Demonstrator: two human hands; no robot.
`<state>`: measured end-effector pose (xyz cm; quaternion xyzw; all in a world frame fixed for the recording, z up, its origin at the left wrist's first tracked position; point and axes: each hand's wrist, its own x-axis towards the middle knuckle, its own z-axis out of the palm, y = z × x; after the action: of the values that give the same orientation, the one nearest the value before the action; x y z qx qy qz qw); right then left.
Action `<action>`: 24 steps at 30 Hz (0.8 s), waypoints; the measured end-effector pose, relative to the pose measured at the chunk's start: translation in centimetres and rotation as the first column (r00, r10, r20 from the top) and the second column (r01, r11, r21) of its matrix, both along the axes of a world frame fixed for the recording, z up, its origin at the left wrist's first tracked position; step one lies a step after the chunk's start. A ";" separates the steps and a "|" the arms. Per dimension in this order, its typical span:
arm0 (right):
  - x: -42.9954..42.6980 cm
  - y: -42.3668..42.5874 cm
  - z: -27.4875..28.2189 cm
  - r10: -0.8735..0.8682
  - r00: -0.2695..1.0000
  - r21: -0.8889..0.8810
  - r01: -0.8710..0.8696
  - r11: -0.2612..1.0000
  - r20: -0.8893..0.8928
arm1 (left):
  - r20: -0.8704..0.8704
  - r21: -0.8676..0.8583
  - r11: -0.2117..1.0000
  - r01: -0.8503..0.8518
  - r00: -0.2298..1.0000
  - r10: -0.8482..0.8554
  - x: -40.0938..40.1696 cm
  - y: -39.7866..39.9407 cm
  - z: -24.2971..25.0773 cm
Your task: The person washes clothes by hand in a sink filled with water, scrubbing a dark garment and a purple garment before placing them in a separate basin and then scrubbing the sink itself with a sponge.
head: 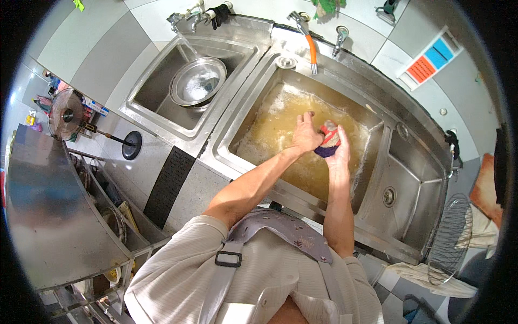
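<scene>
Both my hands are over the middle sink basin (265, 87), which holds cloudy yellowish water. In my right hand (342, 148) lies a bundle of scrubbing pads or cloth (332, 139), red, beige and dark purple, with something pale or clear at its top. My left hand (308, 135) reaches in from the left, its fingers bent and its palm side against the bundle; whether it grips the bundle cannot be told. A flexible orange faucet hose (311, 48) hangs over the basin's back edge.
In the left sink (156, 81), water runs from a tap (175, 18) onto a round metal pan or lid (198, 81). To the right are a basin with a drain (389, 196) and a wire rack (451, 239). A steel cabinet (60, 210) and a fan (66, 115) stand left.
</scene>
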<state>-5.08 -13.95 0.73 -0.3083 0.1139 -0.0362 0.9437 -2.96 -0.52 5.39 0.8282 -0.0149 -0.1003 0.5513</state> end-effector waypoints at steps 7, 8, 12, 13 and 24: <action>-1.0 2.7 6.5 -0.224 0.888 -0.710 0.457 0.536 0.402 | -0.533 -0.844 0.406 -0.351 0.630 -0.565 0.0 0.8 3.3; -0.6 2.5 4.1 -0.224 0.909 -0.722 0.415 0.554 0.351 | -0.550 -0.830 0.424 -0.362 0.660 -0.512 0.4 0.3 2.8; -0.5 4.8 3.6 -0.207 0.904 -0.843 0.425 0.330 0.375 | -0.530 -0.823 0.358 -0.441 0.823 -0.205 1.2 -1.6 -1.8; -0.1 4.8 3.5 -0.248 0.901 -0.860 0.420 0.290 0.357 | -0.509 -0.806 0.404 -0.432 0.854 -0.104 0.7 -1.8 -1.1; 2.8 5.9 1.8 -0.353 0.933 -0.531 0.267 0.804 -0.065 | 0.015 -0.356 0.917 -0.177 0.981 0.195 0.9 0.0 -2.1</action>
<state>-2.23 -8.04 2.56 -0.5276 0.2245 -0.1946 0.7958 -2.03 -0.53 3.29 0.7155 0.0323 -0.0223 0.6975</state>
